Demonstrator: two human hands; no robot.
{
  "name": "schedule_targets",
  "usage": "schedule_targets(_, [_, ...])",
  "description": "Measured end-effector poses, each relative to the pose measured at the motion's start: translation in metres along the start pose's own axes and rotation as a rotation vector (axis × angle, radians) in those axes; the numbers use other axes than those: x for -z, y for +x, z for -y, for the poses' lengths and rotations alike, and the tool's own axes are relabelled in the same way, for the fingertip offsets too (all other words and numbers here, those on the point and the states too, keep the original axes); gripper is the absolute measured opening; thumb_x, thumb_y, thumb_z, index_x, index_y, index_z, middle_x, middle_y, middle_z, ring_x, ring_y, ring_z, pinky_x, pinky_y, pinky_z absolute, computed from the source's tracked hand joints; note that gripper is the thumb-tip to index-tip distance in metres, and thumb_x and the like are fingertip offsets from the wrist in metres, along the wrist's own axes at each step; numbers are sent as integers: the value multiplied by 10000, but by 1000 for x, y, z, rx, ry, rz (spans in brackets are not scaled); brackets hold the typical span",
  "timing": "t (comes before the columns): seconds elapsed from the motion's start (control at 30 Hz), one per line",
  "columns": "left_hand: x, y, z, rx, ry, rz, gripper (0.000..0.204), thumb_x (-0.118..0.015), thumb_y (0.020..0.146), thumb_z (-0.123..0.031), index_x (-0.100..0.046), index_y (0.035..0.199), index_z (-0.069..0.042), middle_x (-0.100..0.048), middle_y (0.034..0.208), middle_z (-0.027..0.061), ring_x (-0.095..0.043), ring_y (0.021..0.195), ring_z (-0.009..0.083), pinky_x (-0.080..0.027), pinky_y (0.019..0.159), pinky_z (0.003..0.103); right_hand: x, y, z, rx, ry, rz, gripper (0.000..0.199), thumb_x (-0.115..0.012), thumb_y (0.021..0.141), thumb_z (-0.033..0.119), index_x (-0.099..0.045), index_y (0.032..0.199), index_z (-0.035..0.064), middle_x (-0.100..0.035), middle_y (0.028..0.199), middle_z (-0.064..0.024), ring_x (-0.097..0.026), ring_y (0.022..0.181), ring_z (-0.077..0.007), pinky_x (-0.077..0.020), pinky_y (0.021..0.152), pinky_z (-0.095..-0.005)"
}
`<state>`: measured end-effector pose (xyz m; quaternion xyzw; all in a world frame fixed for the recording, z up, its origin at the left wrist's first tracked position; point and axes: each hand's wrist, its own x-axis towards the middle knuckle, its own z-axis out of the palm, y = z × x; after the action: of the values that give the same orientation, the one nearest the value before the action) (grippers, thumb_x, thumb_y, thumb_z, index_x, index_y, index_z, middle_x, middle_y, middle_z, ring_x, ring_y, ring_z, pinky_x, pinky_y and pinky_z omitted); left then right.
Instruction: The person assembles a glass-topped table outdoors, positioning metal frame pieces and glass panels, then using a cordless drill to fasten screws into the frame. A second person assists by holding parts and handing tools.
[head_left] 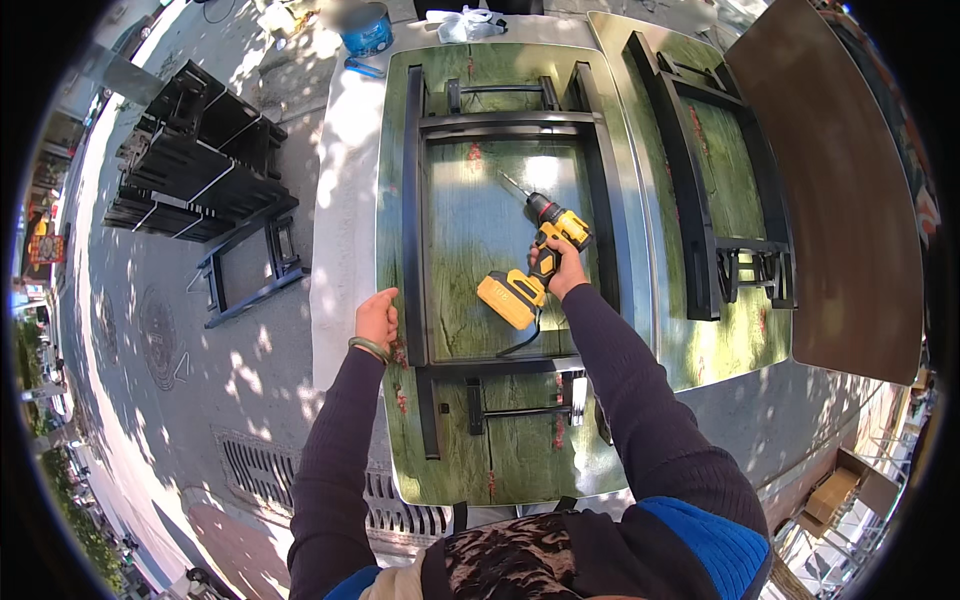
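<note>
My right hand [566, 270] is wrapped round the handle of a yellow and black cordless drill [565, 226]. Its long bit points up and to the left, over a glossy green tabletop [480, 225] with red specks. The drill's battery end hangs toward the lower left, with a black strap below it. A black metal leg frame [415, 220] lies flat on this panel, its long bars running away from me. By the panel's left edge, my left hand [377, 320] is closed with its fingers curled; whatever it may hold is hidden. A bracelet circles that wrist.
To the right lie a second green panel [728, 350] bearing a black frame [695, 215] and a large brown board [830, 190]. Stacked black frames [200, 165] stand on the pavement at left. A blue bucket [368, 35] and white plastic bag [465, 25] sit at the far end.
</note>
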<state>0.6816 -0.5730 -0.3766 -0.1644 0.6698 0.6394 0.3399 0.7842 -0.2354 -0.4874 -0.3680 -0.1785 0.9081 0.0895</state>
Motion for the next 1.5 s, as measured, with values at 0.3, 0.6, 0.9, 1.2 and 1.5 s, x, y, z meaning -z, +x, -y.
schedule_targets(0.3, [14,69,-18,121,358,-105,174,-440,861,-181,-577,835,-77,-420,493,10,-318,365,131,-234,346,302,4,-130,80,879,-1639,-608,613,-739,629,325,-534,1081,-35,-593,1105,-216,-564,1036,-357,-447,852,-400])
schedule_targets(0.6, [-21,74,-24,140,375,-104,256,-447,855,-199,-428,611,-126,-394,474,22,-306,355,143,-214,333,309,85,-111,77,339,-1340,-279,764,-649,645,236,-414,1296,-88,-547,1186,-292,-532,1116,-386,-418,950,-387])
schedule_targets(0.9, [-13,77,-19,149,343,-75,230,-453,859,-204,-421,640,-142,-391,474,10,-299,347,140,-216,324,301,89,-112,73,443,-1296,-249,703,-624,654,181,-424,1265,-102,-537,1166,-323,-526,1102,-416,-417,948,-405])
schedule_targets(1.2, [-23,74,-17,127,342,-121,217,-458,858,-194,-442,650,-133,-388,481,9,-314,362,137,-234,333,304,105,-109,63,610,-1327,-329,652,-639,646,154,-462,1236,-60,-599,996,-298,-586,948,-416,-454,832,-409])
schedule_targets(1.5, [-13,50,6,-1,24,-212,216,-489,925,-265,-580,906,-70,-351,516,-34,-283,394,83,-217,348,239,93,-108,68,446,-1292,-221,684,-631,676,167,-401,1271,-80,-583,1081,-279,-573,1022,-390,-438,896,-388])
